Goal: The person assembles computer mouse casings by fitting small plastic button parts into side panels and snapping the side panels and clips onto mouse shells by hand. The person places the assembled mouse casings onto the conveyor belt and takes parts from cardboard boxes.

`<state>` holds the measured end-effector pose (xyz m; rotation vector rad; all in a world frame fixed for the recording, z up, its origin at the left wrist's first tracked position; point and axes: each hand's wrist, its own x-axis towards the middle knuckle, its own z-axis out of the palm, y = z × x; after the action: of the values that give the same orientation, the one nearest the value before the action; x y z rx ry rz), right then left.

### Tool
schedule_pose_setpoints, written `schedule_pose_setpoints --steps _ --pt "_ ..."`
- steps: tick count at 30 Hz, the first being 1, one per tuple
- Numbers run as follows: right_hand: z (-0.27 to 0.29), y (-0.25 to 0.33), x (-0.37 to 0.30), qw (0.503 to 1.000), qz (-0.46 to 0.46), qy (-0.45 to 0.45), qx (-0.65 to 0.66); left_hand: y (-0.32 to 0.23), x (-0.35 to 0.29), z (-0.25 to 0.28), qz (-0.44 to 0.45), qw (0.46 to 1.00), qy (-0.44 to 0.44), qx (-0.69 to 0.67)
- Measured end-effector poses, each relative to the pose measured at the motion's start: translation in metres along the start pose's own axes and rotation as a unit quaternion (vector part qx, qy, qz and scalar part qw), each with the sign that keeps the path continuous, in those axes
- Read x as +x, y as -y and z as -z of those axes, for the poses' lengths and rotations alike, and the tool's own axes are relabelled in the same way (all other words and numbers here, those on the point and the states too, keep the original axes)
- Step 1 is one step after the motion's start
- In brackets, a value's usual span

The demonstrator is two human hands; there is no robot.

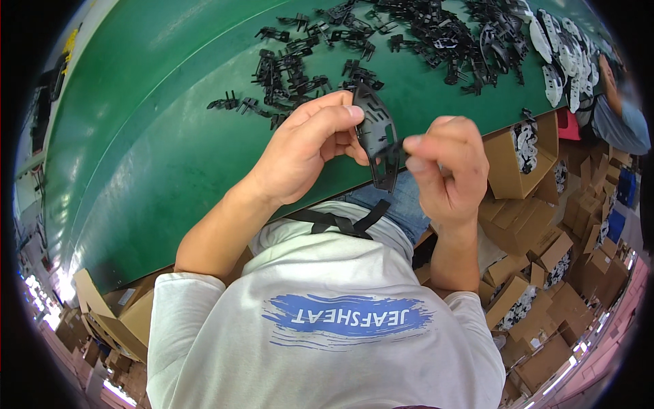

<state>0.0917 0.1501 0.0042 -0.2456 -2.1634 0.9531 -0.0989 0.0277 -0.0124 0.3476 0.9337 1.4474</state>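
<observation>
My left hand (306,146) grips a curved black plastic shell (373,126) by its left edge, thumb on its face. The shell stands roughly upright above the table's near edge, with several slots and a larger opening in its lower half. From the right, my right hand (449,167) pinches a small black plastic piece (398,148) between thumb and forefinger, against the shell's right edge. The fingers hide most of that piece, and I cannot tell whether it is seated in the shell. Small black plastic brackets (272,76) lie loose beyond my left hand.
A bigger heap of black parts (443,34) covers the far side of the green table (157,150). White-and-black curved parts (562,54) are gathered at its right end, near another person's arm (610,85). Cardboard boxes (503,163) of parts stand right; an open carton (112,320) sits lower left.
</observation>
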Motion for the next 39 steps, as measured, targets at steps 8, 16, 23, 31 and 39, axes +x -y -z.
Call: schedule_pose_setpoints --steps 8,16,23,31,39 --pt "0.000 -0.006 -0.002 0.989 0.115 0.001 -0.096 -0.009 -0.001 0.002 -0.006 0.999 0.044 -0.004" --pt "-0.016 0.011 -0.006 0.991 -0.107 -0.074 0.025 0.004 -0.006 -0.006 -0.213 0.964 -0.070 0.143" --pt "-0.023 0.032 -0.005 0.934 -0.320 -0.053 0.147 0.017 -0.010 -0.003 -0.338 0.876 -0.117 0.324" --pt "-0.012 0.021 -0.006 0.900 -0.348 0.023 0.261 0.019 -0.007 -0.001 -0.268 0.932 -0.072 0.232" --pt "0.000 0.010 -0.007 0.954 -0.264 0.052 0.136 0.018 -0.004 0.002 -0.198 0.973 -0.008 0.118"
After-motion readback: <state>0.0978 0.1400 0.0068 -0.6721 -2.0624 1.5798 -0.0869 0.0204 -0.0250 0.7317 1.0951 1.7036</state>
